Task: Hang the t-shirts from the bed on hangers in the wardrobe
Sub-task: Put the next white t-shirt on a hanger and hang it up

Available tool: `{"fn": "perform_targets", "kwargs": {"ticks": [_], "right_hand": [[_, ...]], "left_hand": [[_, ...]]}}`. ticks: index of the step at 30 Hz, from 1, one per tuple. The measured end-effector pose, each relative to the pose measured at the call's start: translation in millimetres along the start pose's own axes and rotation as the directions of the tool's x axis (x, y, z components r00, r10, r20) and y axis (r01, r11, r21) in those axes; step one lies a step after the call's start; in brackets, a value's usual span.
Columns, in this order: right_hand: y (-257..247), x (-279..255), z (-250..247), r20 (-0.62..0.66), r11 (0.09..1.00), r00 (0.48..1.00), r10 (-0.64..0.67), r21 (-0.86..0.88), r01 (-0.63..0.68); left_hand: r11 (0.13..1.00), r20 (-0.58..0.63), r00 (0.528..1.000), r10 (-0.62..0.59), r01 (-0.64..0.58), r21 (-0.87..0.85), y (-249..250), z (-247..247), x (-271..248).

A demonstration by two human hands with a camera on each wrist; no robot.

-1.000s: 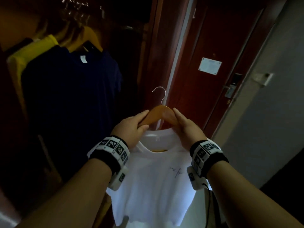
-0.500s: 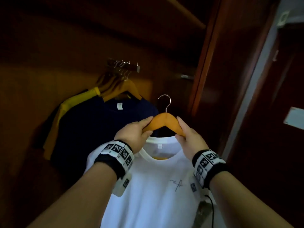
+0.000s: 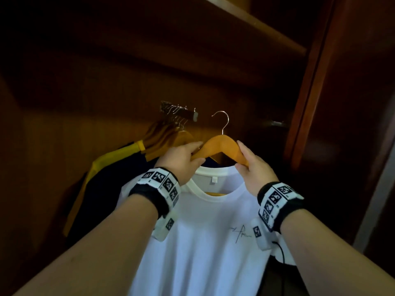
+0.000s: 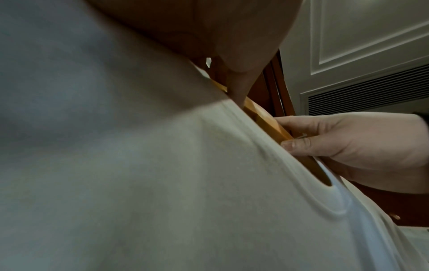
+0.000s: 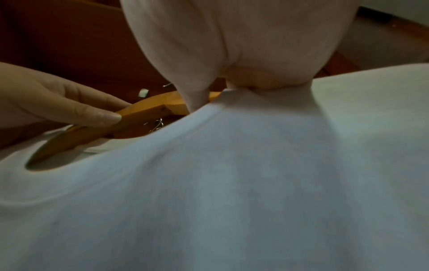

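The left hand (image 3: 180, 161) and right hand (image 3: 255, 170) each pinch one sloping arm of the orange wooden hanger (image 3: 220, 146), thumb under and fingers over, just above the ribbed collar of the white cotton t-shirt (image 3: 205, 242) draped on it. The hanger's silver wire hook (image 3: 222, 120) stands upright in open air just right of the short metal rail (image 3: 181, 111), not touching it. On that rail hang a navy t-shirt (image 3: 113, 189) and a yellow t-shirt (image 3: 96, 174), under the dark wooden wardrobe shelf (image 3: 256, 24).
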State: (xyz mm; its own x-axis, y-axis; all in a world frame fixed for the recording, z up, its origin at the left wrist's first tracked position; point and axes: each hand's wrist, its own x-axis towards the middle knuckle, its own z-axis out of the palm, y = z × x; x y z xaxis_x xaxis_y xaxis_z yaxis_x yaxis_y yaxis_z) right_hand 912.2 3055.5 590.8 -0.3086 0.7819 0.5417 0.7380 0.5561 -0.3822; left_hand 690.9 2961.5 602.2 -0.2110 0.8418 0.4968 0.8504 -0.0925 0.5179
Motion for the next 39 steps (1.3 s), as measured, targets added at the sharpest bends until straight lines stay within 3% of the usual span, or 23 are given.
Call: {"fn": "perform_targets", "kwargs": {"ticks": [6,14,28,33,39], "right_hand": [[10.1,54.3,2.4,-0.007,0.998,0.998,-0.059,-0.021,0.059],[10.2,97.0,12.8,0.034,0.981,0.980,-0.196,-0.003,0.196],[-3.5,131.7,37.4,0.120,0.866,0.858,-0.499,0.104,0.489],[-4.9,129.5,54.2,0.153,0.836,0.823,-0.547,0.153,0.527],[-8.0,125.3,69.5,0.135,0.835,0.829,-0.543,0.193,0.516]], "left_hand": [[0.995,-0.077,0.993,-0.089,0.085,-0.060,-1.0,8.4,39.1],[0.985,-0.140,0.978,-0.153,0.139,-0.106,-5.6,9.5,48.6],[0.924,-0.270,0.891,-0.366,0.312,-0.223,-16.4,12.3,23.6],[0.927,-0.288,0.881,-0.374,0.366,-0.085,-24.2,7.6,12.8],[0.923,-0.324,0.888,-0.325,0.373,0.097,-29.1,-2.7,8.7]]}}
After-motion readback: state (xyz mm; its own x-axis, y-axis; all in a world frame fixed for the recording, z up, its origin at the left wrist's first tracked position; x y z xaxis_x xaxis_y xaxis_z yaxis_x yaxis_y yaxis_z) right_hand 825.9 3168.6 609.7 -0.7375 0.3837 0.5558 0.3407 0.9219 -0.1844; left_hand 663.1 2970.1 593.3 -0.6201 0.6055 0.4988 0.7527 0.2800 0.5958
